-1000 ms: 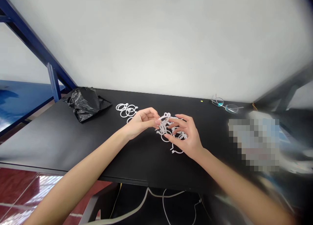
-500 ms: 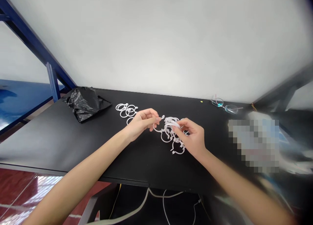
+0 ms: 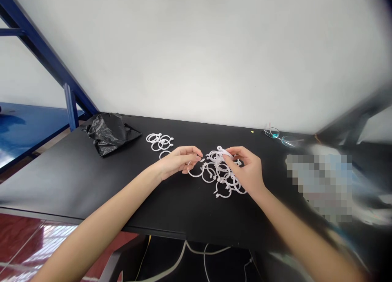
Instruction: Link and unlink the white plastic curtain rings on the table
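White plastic rings with small end tabs, like curtain rings, lie on the black table. My left hand (image 3: 181,161) pinches one open white ring (image 3: 195,176) at the left edge of a tangled pile of rings (image 3: 223,172). My right hand (image 3: 245,163) is above the pile, its thumb and fingers closed on another white ring (image 3: 226,151), whose tab with a hole points up and left. My right fingers hide part of that ring. Left of my left hand lies a smaller group of white rings (image 3: 161,142), one of them partly covered by the hand.
A crumpled black plastic bag (image 3: 108,133) lies at the back left of the black table (image 3: 116,184). Eyeglasses (image 3: 280,137) rest at the back right, near a blurred clear plastic bag (image 3: 367,192). A white wall (image 3: 196,61) stands behind; cables (image 3: 174,265) hang below the front edge.
My right hand has moved slightly right and lifted its ring apart from the pile, so its holed tab now shows. My left hand stays pinched on its ring. The view has shifted slightly.
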Available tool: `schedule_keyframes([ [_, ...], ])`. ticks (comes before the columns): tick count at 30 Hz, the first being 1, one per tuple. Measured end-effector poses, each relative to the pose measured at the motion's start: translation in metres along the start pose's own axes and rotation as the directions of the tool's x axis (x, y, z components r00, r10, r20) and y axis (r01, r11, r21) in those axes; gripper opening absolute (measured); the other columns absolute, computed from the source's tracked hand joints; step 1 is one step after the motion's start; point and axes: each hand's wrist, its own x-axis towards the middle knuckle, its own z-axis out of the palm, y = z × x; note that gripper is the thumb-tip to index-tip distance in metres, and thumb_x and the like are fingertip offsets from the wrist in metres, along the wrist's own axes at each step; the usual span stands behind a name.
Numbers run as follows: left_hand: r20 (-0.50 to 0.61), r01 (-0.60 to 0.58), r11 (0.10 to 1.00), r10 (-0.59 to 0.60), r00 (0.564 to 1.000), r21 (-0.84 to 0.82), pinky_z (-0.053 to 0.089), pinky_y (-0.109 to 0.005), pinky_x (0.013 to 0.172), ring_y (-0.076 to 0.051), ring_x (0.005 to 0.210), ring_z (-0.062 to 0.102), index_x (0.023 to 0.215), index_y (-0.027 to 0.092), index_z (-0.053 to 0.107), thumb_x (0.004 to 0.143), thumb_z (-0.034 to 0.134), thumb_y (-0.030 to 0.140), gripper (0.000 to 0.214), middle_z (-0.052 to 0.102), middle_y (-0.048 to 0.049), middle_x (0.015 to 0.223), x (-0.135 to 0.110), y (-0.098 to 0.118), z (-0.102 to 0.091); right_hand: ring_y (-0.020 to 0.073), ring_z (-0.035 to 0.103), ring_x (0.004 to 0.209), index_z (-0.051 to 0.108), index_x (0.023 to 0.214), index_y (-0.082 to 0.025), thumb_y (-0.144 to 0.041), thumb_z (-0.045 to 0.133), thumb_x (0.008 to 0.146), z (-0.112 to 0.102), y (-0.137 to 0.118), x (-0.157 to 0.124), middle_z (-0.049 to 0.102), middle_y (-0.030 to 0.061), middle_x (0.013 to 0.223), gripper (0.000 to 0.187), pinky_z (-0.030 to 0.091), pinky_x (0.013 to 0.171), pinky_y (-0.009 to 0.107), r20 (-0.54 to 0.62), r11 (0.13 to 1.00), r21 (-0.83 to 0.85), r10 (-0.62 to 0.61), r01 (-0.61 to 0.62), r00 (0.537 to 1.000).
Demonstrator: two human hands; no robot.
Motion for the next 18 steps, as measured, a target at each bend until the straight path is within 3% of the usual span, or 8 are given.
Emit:
schedule_keyframes([
  [4,0.006,-0.027,0.999,0.027,1.000,-0.017,0.033,-0.016,0.043,-0.004,0.048,0.044,0.088,0.017,0.062,0.078,0.071,0.027,0.016,0.048,0.0057,0.059,0.000,0.000,-0.002,0.0169,0.059,0.063,0.066,0.075,-0.021,-0.023,0.063,0.079,-0.002,0.000,-0.002,0.063,0.0009,0.065,0.005,0.050,0.061,0.031,0.093,0.965,-0.179,-0.176,0.191,0.980],
  [10,0.037,-0.051,0.998,0.052,0.998,-0.030,0.038,-0.015,0.044,-0.004,0.049,0.045,0.089,0.017,0.061,0.080,0.071,0.027,0.016,0.049,0.0059,0.060,0.000,-0.001,-0.001,0.0136,0.052,0.053,0.063,0.070,-0.021,-0.027,0.064,0.084,0.000,-0.003,-0.005,0.058,-0.0012,0.054,0.015,0.042,0.050,0.028,0.077,0.930,-0.240,-0.266,0.277,0.961],
  [12,0.066,-0.062,0.998,0.063,0.996,-0.025,0.040,-0.016,0.045,-0.005,0.051,0.047,0.090,0.017,0.061,0.081,0.071,0.027,0.017,0.050,0.0055,0.062,-0.001,-0.001,-0.001,0.0128,0.052,0.052,0.066,0.083,-0.021,-0.026,0.064,0.084,0.001,-0.006,-0.007,0.061,-0.0007,0.061,0.005,0.043,0.048,0.027,0.095,0.934,-0.162,-0.305,0.317,0.948],
  [15,0.113,-0.065,0.998,0.067,0.991,-0.024,0.040,-0.015,0.044,-0.004,0.051,0.047,0.092,0.017,0.061,0.081,0.072,0.028,0.019,0.053,0.0049,0.065,-0.003,-0.001,0.000,0.0137,0.060,0.062,0.065,0.110,-0.024,-0.023,0.065,0.084,0.003,-0.010,-0.010,0.070,0.0037,0.088,0.026,0.050,0.048,0.026,0.245,0.926,0.063,-0.375,0.372,0.894],
  [18,0.154,-0.052,0.999,0.053,0.987,-0.010,0.035,-0.014,0.041,-0.003,0.048,0.044,0.092,0.017,0.061,0.081,0.072,0.030,0.021,0.055,0.0043,0.066,-0.003,-0.002,-0.001,0.0140,0.064,0.069,0.066,0.112,-0.026,-0.019,0.064,0.087,0.005,-0.011,-0.013,0.071,0.0042,0.094,0.026,0.056,0.055,0.026,0.333,0.908,0.212,-0.416,0.362,0.846],
])
